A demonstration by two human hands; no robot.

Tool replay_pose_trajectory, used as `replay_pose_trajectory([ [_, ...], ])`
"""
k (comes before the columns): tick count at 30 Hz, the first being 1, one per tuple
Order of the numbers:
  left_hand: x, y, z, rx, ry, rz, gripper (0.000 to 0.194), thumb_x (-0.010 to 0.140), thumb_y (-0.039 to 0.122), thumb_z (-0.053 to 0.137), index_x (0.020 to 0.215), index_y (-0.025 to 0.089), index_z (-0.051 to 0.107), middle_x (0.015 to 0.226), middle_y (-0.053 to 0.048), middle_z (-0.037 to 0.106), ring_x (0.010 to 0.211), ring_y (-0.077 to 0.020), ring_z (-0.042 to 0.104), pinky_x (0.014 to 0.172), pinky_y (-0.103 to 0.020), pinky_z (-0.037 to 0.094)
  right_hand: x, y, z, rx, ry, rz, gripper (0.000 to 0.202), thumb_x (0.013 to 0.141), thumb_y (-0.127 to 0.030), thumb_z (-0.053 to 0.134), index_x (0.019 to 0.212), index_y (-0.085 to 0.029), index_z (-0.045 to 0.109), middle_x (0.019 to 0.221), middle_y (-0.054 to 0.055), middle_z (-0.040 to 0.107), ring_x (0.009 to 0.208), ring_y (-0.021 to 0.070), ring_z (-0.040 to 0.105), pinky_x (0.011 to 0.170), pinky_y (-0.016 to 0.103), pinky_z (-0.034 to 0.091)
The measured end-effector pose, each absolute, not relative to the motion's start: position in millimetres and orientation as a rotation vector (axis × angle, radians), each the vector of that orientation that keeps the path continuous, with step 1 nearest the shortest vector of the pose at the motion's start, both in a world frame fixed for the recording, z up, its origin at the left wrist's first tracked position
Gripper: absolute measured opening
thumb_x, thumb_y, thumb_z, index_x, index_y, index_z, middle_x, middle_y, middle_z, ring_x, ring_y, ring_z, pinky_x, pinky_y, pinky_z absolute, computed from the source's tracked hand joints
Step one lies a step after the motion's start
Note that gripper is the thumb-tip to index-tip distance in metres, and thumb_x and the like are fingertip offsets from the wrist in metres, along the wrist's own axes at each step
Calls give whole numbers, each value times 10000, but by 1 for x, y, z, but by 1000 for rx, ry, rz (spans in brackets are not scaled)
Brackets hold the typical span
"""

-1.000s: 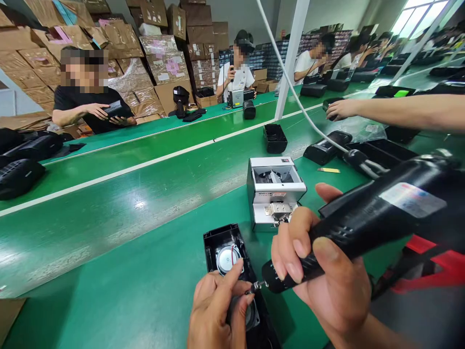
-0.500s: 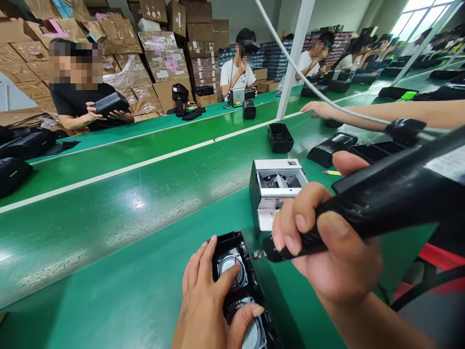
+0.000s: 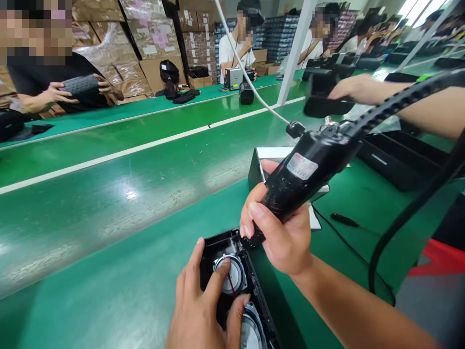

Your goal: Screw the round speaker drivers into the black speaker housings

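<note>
A black housing (image 3: pixel 221 239) is laid, hollow side up, on the near green surface (image 3: pixel 127 291), at the near centre of the scene. Over its left wall the left hand (image 3: pixel 203 300) is spread, fingers apart rather than clamped, with one fingertip at the far left corner, another set on the far speaker driver (image 3: pixel 236 277), and the thumb reaching in above the near speaker driver (image 3: pixel 251 333). By the right hand (image 3: pixel 281 237) a corded black power screwdriver (image 3: pixel 290 184) is gripped firmly, fingers wrapped round its body, its nose brought down to the far right corner of the housing. The bit cannot be made out, so whether a screw is being met there cannot be told. As far as can be judged, both drivers have been placed in the housing, and a red wire (image 3: pixel 231 286) is seen beside the far one. No cover is fitted, so the work is judged to be partway through; how many screws are in or remain cannot be counted. Beyond the right hand a white-topped machine (image 3: pixel 271 154) is partly hidden, and to the right a loose screwdriver (image 3: pixel 344 220) is left on the surface.
</note>
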State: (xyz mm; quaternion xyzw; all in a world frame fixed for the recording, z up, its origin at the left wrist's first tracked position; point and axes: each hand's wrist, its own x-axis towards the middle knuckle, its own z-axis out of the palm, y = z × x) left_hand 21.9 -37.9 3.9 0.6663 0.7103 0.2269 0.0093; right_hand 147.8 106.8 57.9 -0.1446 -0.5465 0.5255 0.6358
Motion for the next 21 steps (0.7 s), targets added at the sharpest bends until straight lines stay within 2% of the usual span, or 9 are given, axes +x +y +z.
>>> replay_pose_trajectory([
  [6,22,-39,6,2072,2223,682,308,987,354,609,1265,248,687,1701,-141,281,1285,-387,567,945,-655,638,145,108,54,-350,-1268,1204,485,991,-158,697,1423,-317,543,752,-86,608,530,94,583,553,254,534],
  [12,22,-39,7,2103,2217,676,297,991,343,594,1253,237,686,1693,-156,284,1258,-391,581,927,-653,638,144,108,50,-353,-1277,1228,390,1001,-166,681,1346,-320,583,764,-79,594,543,103,576,552,270,523],
  [17,22,-39,3,2053,2213,683,328,993,382,589,1282,255,676,1726,-131,259,1311,-408,591,832,-563,690,147,105,47,-342,-1282,1259,440,1001,-191,695,1384,-346,546,789,-74,584,540,115,560,549,297,522],
  [21,24,-41,-3,1958,2218,737,334,998,418,585,1299,301,672,1761,-80,250,1311,-376,653,777,-483,716,154,96,36,-267,-1323,1277,543,999,-212,683,1464,-400,474,870,-41,569,589,130,568,528,298,531],
])
